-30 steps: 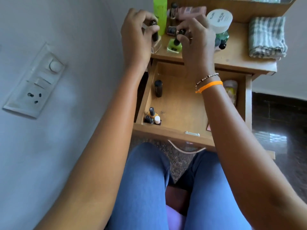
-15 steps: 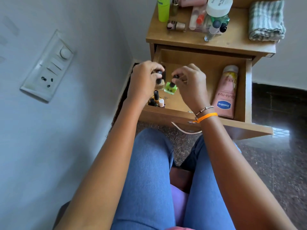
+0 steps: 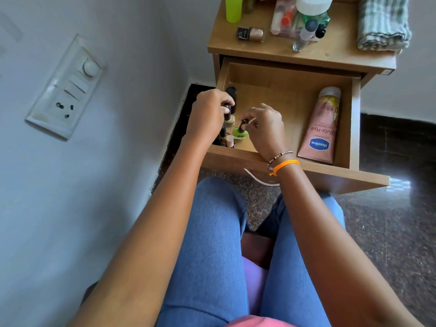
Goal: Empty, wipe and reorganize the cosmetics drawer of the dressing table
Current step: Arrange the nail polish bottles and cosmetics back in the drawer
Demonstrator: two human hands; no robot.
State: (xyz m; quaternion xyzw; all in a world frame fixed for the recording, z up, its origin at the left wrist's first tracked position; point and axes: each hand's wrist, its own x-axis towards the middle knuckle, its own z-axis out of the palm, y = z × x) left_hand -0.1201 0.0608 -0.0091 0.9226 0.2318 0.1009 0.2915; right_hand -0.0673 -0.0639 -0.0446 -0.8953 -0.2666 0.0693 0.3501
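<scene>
The drawer [image 3: 285,95] stands pulled open at upper centre of the frame. In its left front corner, the right hand [image 3: 264,128] has its grip pinched on the black cap of a green bottle [image 3: 240,132]. Just left, the left hand [image 3: 207,114] is closed around a black-capped bottle [image 3: 228,113] among other small bottles. A pink tube [image 3: 322,128] lies along the drawer's right side. Above, the desk [image 3: 335,53] carries jars and a folded cloth [image 3: 382,24].

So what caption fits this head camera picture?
Both hands set small nail polish bottles into the open wooden drawer.
</scene>
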